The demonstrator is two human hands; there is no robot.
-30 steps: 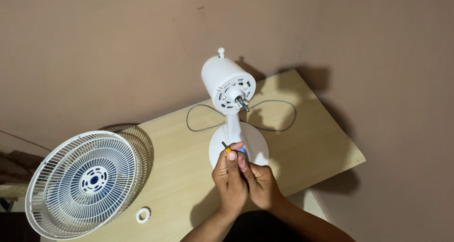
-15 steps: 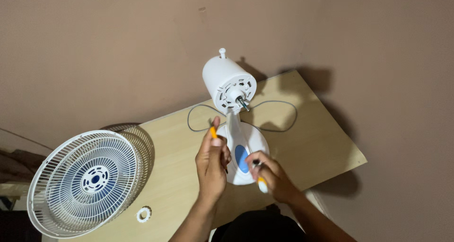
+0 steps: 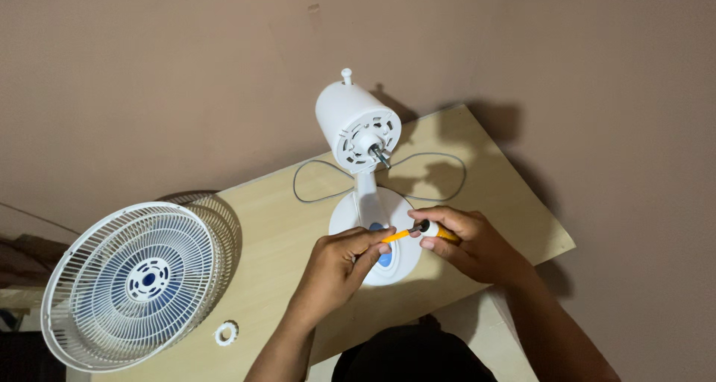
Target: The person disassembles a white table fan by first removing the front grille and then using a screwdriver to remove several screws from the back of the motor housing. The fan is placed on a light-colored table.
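Note:
A white table fan without its blade stands on a light wooden table (image 3: 485, 203): motor housing (image 3: 350, 124) with a bare metal shaft (image 3: 382, 158) above a round white base (image 3: 350, 218). My left hand (image 3: 335, 266) pinches a thin orange screwdriver shaft (image 3: 399, 235) in front of the base. My right hand (image 3: 470, 244) grips a yellow and white screwdriver handle (image 3: 436, 230) with a dark collar. The shaft's end meets the collar. Both hands hover just over the base.
White fan grilles (image 3: 138, 285) enclosing a blue blade lean at the table's left edge. A small white ring nut (image 3: 225, 333) lies near the front edge. A grey cord (image 3: 447, 184) loops behind the fan. A plain wall rises behind the table.
Half a second ago my hands were apart, the left holding the orange shaft up and the right holding the handle low. Now they have come together over the base, shaft against handle.

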